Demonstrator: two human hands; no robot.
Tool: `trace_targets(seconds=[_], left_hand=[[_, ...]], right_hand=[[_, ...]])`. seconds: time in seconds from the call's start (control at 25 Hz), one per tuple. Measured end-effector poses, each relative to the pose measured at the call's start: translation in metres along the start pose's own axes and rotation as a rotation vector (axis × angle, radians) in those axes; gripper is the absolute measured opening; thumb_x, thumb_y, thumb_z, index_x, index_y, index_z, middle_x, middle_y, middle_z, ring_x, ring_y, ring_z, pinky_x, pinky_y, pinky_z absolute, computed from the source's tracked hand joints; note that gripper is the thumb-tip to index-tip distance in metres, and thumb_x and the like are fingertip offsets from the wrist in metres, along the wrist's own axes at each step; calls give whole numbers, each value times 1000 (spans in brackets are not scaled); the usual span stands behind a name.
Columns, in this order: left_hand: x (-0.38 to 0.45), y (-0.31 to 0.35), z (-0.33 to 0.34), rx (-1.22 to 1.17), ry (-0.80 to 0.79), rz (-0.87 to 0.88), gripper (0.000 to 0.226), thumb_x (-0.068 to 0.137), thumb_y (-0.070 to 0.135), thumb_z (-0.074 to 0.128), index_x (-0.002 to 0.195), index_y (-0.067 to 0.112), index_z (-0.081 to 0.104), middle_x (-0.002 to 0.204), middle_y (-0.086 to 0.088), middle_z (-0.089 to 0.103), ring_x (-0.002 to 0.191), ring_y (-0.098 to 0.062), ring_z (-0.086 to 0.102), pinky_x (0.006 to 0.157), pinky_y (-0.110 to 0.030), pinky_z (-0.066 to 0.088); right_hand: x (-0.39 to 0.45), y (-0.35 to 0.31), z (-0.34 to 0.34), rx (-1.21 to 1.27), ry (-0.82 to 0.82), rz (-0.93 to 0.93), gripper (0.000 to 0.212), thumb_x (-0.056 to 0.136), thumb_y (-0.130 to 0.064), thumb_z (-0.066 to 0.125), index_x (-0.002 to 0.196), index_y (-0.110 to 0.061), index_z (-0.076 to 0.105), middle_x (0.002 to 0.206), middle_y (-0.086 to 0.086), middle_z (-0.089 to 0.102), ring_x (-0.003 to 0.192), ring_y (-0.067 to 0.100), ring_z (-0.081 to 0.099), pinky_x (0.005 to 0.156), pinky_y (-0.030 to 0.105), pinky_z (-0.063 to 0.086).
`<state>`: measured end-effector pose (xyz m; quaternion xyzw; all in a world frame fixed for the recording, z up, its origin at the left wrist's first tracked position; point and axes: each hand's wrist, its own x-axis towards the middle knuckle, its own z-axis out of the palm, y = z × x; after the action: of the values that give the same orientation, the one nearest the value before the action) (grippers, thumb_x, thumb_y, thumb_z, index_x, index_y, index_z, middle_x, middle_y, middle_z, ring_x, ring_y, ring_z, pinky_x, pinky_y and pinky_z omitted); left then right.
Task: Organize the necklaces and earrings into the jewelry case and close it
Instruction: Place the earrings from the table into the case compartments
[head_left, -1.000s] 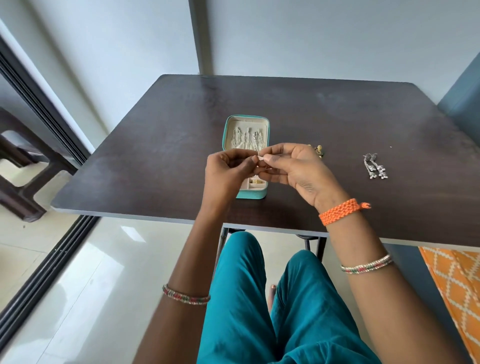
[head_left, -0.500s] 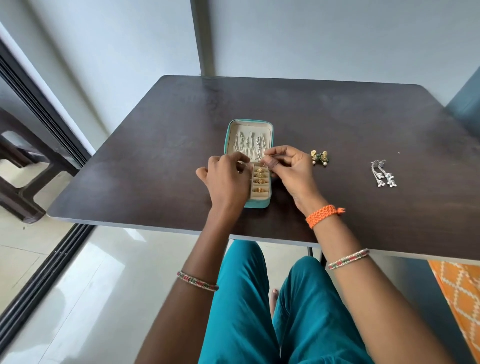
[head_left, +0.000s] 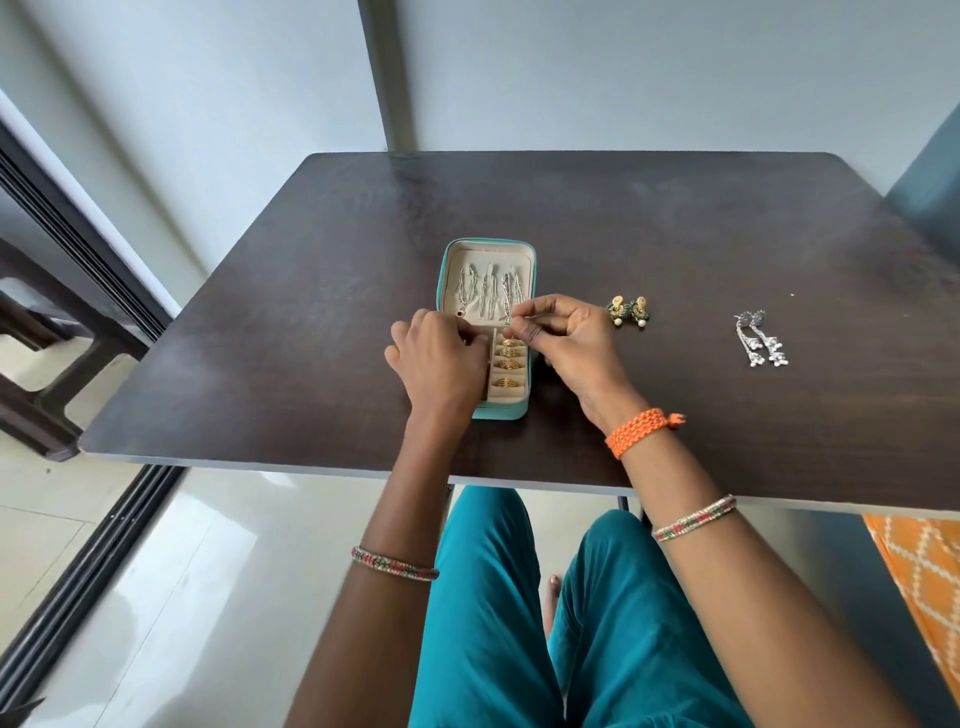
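Note:
A small teal jewelry case (head_left: 448, 280) lies open on the dark table, its lid part holding several silver necklaces (head_left: 488, 291) and its right column holding gold rings (head_left: 508, 361). My left hand (head_left: 441, 358) rests over the case's left compartments with fingers curled; what they hold is hidden. My right hand (head_left: 566, 338) hovers over the case's middle, thumb and forefinger pinching a tiny silver piece (head_left: 511, 323). A pair of gold-green earrings (head_left: 628, 310) lies just right of that hand. Two long silver earrings (head_left: 761, 345) lie farther right.
The dark table (head_left: 311, 312) has its near edge over my teal-clad knees. A wall stands behind it, a sliding-door track and dark furniture are at the left, and orange patterned fabric shows at the lower right.
Both hands have dropped from above the case down onto it. The right hand's pinch now sits at the case's middle divider, and the left hand covers the left compartments.

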<state>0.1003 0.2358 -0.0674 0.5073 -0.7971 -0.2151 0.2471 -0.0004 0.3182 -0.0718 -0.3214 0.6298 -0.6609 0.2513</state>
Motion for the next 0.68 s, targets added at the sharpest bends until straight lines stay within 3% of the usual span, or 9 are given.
trace_targets(seconds=[0.08,0.2,0.4,0.52,0.68], left_hand=[[0,-5,-5,-216,-2,-51,19,88,28,61,99,18,74,104,-4,70,100,-23,55,83,-32,42],[-3,-15,-15,-546,-15,-159,15,88,17,59,92,18,73,91,-1,73,74,-8,63,60,-20,52],[-9,-29,-7,-545,90,-102,20,84,9,56,84,21,73,84,0,70,73,-15,63,69,-37,55],[-9,-32,-4,-509,108,-71,19,84,15,57,85,24,73,90,2,64,76,-8,58,71,-32,53],[-12,-32,-3,-469,97,-28,16,85,19,58,86,26,73,88,5,53,74,-5,50,69,-25,44]], right_hand=[[3,-2,3,-51,19,-18,10,78,0,72,86,-6,68,81,10,72,76,12,70,71,20,54],[10,-10,11,-110,22,-33,11,76,0,75,83,-6,70,80,10,72,75,15,71,70,21,56],[15,-7,31,-280,-7,-64,16,70,-12,79,71,-27,71,76,-5,73,75,11,70,82,42,56],[16,-1,35,-376,1,-104,14,64,-31,76,71,-41,70,76,-19,72,76,3,67,87,56,49],[13,-3,34,-450,0,-115,22,67,-30,79,70,-49,68,72,-26,69,73,-1,67,87,53,49]])
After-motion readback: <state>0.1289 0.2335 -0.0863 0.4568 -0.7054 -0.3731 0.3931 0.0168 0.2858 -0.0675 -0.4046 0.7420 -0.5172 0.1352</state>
